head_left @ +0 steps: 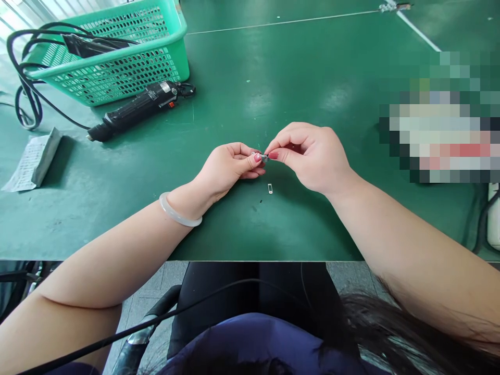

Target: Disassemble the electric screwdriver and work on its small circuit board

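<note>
Across green worktable (pixel 273 94): perforated green basket (pixel 117 52) far left, holding a black cable; black electric screwdriver (pixel 136 109) lying just beside it. Nearer, left hand (pixel 228 169) and right hand (pixel 312 156) meeting fingertip to fingertip, both pinching one tiny metal part (pixel 264 157) above the mat, seemingly for steadiness. Below, a small clip-like piece (pixel 270 188) lying loose.
</note>
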Available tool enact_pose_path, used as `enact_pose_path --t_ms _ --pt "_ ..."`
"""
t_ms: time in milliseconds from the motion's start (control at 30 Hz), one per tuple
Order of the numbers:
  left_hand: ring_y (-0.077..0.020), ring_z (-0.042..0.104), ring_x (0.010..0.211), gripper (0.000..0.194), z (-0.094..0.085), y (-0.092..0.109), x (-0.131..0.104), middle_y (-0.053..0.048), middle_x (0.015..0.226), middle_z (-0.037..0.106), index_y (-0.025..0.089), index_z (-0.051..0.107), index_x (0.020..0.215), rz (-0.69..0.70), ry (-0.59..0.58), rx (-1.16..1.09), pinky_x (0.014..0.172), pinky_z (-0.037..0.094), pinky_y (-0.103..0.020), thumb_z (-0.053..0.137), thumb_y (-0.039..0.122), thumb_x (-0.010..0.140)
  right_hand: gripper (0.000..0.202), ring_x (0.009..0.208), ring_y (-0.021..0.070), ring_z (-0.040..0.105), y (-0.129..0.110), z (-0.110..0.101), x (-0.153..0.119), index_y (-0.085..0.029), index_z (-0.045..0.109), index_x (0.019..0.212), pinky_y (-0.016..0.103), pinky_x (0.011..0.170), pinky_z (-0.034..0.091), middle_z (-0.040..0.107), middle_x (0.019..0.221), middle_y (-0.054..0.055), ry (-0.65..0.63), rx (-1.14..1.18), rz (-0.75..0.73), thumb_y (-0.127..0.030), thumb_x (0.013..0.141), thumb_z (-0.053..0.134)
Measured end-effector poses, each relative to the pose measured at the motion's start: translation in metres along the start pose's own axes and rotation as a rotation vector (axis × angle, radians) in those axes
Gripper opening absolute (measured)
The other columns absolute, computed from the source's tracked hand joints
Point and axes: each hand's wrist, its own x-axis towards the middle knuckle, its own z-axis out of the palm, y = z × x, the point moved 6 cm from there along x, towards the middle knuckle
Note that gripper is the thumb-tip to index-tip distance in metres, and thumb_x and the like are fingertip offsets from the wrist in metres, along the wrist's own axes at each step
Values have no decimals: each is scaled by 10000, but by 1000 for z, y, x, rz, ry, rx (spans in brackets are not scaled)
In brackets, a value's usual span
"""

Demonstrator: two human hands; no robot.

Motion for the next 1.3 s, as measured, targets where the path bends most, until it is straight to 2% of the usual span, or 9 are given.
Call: enact_pose_path --t_ms 267,567,800,1067,1300 --pt "-100 687 637 236 2 0 -1 -22 661 688 103 613 765 -10 -43 32 676 566 -213 797 250 748 119 749 171 587 11 7 2 -206 738 764 346 680 457 684 815 29 -43 69 -1 -305 802 684" --pt "-103 692 634 222 2 0 -1 -26 664 696 102 608 766 -18 -42 43 642 563 -203 796 218 749 113 721 159 575 2 1 1 -211 731 727 324 628 431 674 788 19 -8 -40 -102 -176 794 647" --pt "-100 691 626 186 4 0 -2 -32 675 706 101 609 766 -16 -39 51 635 561 -201 777 181 766 103 726 157 580 4 3 2 -202 731 710 326 653 441 674 775 20 -46 -10 -74 -170 777 660" --pt "-99 687 618 183 5 2 -4 -31 666 705 103 604 756 -28 -25 76 651 567 -212 769 179 775 66 730 161 582 13 5 3 -194 737 723 344 682 451 672 773 22 -94 97 41 -234 756 697" --pt "-102 693 625 174 4 1 -4 -33 665 704 100 605 763 -28 -26 75 637 562 -202 762 174 781 79 732 161 578 11 3 3 -194 728 727 343 675 446 667 787 24 -88 24 2 -236 779 685"
